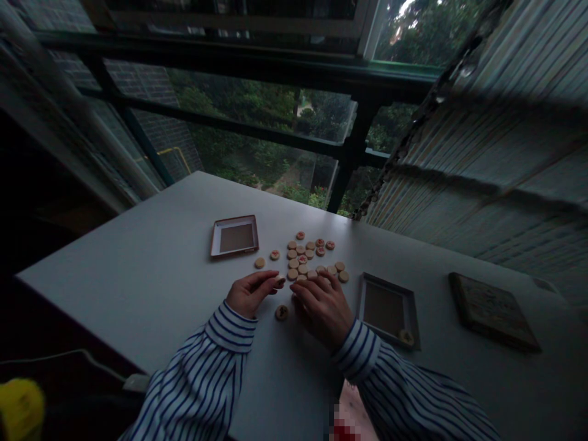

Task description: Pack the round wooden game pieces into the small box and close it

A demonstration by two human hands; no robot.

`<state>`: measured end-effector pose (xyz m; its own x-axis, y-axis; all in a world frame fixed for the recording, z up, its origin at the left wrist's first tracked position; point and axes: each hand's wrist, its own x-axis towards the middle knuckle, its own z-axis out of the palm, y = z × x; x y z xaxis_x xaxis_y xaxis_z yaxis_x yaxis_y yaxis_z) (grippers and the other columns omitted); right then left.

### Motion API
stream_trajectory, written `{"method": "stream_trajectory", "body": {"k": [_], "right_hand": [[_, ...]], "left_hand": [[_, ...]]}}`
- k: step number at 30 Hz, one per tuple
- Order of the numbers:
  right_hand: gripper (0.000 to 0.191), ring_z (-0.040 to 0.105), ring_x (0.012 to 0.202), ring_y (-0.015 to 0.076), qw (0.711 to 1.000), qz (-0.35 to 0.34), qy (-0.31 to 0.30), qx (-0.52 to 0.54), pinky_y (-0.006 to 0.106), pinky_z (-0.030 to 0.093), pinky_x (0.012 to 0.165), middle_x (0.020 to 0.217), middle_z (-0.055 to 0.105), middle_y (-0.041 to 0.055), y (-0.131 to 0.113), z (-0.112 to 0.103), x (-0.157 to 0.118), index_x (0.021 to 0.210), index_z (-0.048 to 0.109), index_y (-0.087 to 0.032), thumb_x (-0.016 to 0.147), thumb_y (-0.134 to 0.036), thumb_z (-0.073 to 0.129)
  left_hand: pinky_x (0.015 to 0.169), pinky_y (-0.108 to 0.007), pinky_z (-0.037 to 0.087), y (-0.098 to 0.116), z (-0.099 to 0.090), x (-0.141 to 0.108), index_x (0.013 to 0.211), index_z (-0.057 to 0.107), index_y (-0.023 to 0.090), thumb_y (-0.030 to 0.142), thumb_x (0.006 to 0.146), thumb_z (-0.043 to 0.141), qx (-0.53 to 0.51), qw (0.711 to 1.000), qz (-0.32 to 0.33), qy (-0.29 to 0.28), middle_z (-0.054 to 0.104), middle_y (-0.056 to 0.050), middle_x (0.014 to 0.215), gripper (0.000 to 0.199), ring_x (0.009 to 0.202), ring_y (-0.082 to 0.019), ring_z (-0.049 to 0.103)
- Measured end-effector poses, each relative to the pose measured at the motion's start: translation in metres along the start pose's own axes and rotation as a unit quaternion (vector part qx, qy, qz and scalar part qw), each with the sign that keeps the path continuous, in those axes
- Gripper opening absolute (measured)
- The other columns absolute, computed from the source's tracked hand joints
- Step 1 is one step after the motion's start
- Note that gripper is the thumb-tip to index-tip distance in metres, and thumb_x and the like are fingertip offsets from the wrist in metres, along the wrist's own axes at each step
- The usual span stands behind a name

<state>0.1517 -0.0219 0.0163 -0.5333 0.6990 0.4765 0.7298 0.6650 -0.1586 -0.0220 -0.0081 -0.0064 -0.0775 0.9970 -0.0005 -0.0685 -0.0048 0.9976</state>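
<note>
My left hand point(248, 295) is closed, pinching a round wooden Chinese chess piece point(280, 282) between thumb and fingertips. To its right, my right hand point(324, 305) reaches palm down over the near edge of the cluster, fingers bent but not closed, its thumb mostly hidden. Several pale discs in the cluster point(293, 264) lie face down, while others, like one piece point(302, 260), show red characters. A piece with a dark character point(282, 313) lies face up between my wrists. Two stray discs, one plain point(260, 263) and one red-marked point(274, 255), sit left of the cluster.
A shallow open box half point(212, 240) lies at the back left of the white table point(138, 263). Right of my right hand is another open box half point(416, 318), holding one piece point(406, 337). Farther right lies a dark rectangular block point(493, 312). Windows stand behind the table.
</note>
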Motion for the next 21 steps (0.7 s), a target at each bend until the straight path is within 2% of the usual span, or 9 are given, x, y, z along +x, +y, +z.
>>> {"method": "stream_trajectory", "body": {"k": [8,21], "right_hand": [[0.024,0.051,0.093,0.0158,1.0,0.001,0.009,0.016,0.037,0.027,0.091,0.102,0.061,0.0047,-0.0039,-0.0001,0.0044,0.107,0.052,-0.021,0.084,-0.023,0.044],[0.015,0.052,0.09,0.0147,0.999,-0.035,0.024,0.018,0.035,0.027,0.09,0.097,0.063,0.0041,-0.0078,-0.0011,0.0087,0.094,0.056,-0.02,0.084,-0.024,0.046]], "left_hand": [[0.059,-0.029,0.054,0.0016,0.0027,-0.0029,0.087,0.063,0.011,0.038,0.063,0.065,0.007,0.999,-0.016,-0.028,0.069,-0.007,0.07,0.036,0.062,-0.017,0.065],[0.052,-0.025,0.051,-0.0009,0.0018,-0.0042,0.089,0.061,0.012,0.036,0.066,0.062,0.009,0.996,-0.01,-0.083,0.065,-0.003,0.062,0.033,0.052,-0.012,0.06]]}}
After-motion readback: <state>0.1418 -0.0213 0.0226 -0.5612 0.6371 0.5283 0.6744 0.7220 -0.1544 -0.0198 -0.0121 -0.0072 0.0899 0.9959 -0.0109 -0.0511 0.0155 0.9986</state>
